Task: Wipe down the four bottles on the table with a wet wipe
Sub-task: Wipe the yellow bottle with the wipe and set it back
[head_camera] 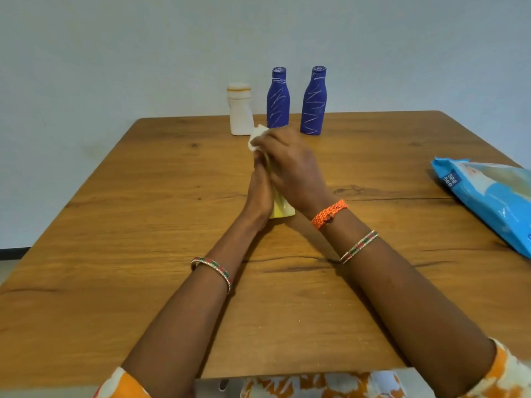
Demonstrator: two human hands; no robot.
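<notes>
head-worn, looking down, table (172,311) close

The wooden table (143,225) is showing a smooth, low-sheen grain with dark knots and cracks. Toward its far edge, two blue bottles (278,101) (313,103) are looking matt, scribbled with pale lines, while the white bottle (240,113) beside them is looking like smooth plastic. At the right edge, a blue wipes pack (488,196) is gleaming as glossy, crinkled film. The yellow bottle (283,209) is appearing smooth, the white wipe (257,139) soft and crumpled.

Two blue bottles (278,101) (314,102) with white scribbles, one white bottle (240,113), a seemingly yellow bottle (281,209).
</notes>
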